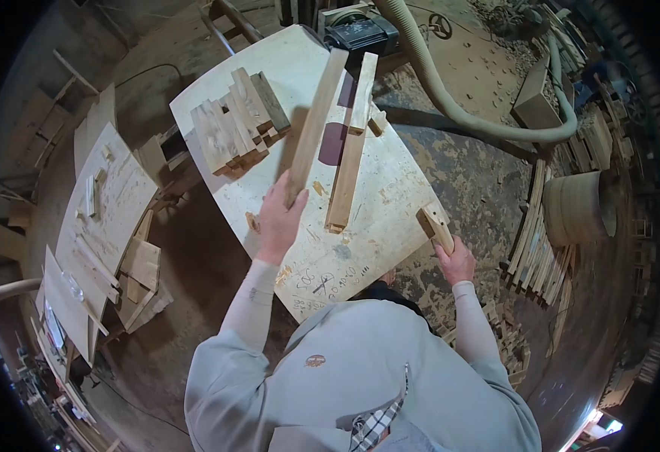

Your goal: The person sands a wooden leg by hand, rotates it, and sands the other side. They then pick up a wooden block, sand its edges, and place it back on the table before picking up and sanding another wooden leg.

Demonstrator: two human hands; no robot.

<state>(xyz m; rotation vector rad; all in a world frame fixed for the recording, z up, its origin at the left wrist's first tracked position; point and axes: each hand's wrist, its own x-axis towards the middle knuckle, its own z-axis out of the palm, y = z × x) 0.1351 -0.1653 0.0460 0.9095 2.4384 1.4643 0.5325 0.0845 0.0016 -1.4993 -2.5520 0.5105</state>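
Note:
My left hand (277, 220) is wrapped round the near end of a long, straight wooden strip (319, 120), which slants away over the pale worktable (390, 248). Close to the right of that strip lies a wooden guide rail (345, 184), beside a dark reddish-brown patch (331, 143) in the tabletop. At the table's right corner, my right hand (456, 261) grips a short wooden block (435, 228) with dark holes in it. A stack of short wooden pieces (228, 128) rests on the left side of the table.
A motor (360, 38) sits at the table's far edge. Beyond it a thick ribbed hose (450, 105) curves right. Boards on a side bench (96, 218) stand left. Slats (541, 256) and a round drum (579, 207) are at right. Wood scraps (507, 339) lie on the floor.

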